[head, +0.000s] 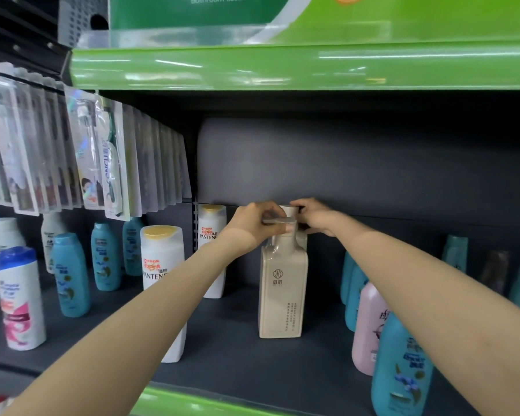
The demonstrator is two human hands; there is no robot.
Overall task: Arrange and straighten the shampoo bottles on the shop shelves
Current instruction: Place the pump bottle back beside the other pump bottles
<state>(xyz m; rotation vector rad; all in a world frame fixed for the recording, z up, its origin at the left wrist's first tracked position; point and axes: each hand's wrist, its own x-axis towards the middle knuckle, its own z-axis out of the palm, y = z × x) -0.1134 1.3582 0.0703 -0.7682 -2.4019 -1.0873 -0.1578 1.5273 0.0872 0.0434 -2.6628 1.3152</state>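
Beige plastic marks out the pump bottle (282,283) that both hands are working on; it stands upright near the middle of the dark shelf (237,349), apart from its neighbours. The left hand (252,223) curls its fingers round the flat pump head and spout, and the right hand (314,216) pinches the top of the pump from the far side, so both are clamped on the same bottle.

The likeliest slip, as I judge it, comes from holding so high up: a twist or push at the pump could tip the tall, narrow bottle, and it has open shelf around it with nothing to catch it. Either forearm could also brush what lies beneath it, the white Pantene bottle (162,259) under the left or the pink bottle (370,325) and teal bottle (403,370) under the right, and knock them out of line.

"PANTENE" reads plainly on the near white bottle and on a second Pantene bottle (212,235) behind it. The green pack (192,10) on the upper shelf says "Bathroom tissue". The beige bottle carries a round emblem and vertical lines of small characters, too fine to read. Hanging toothbrush packs (99,163) at the left show blurred lettering.
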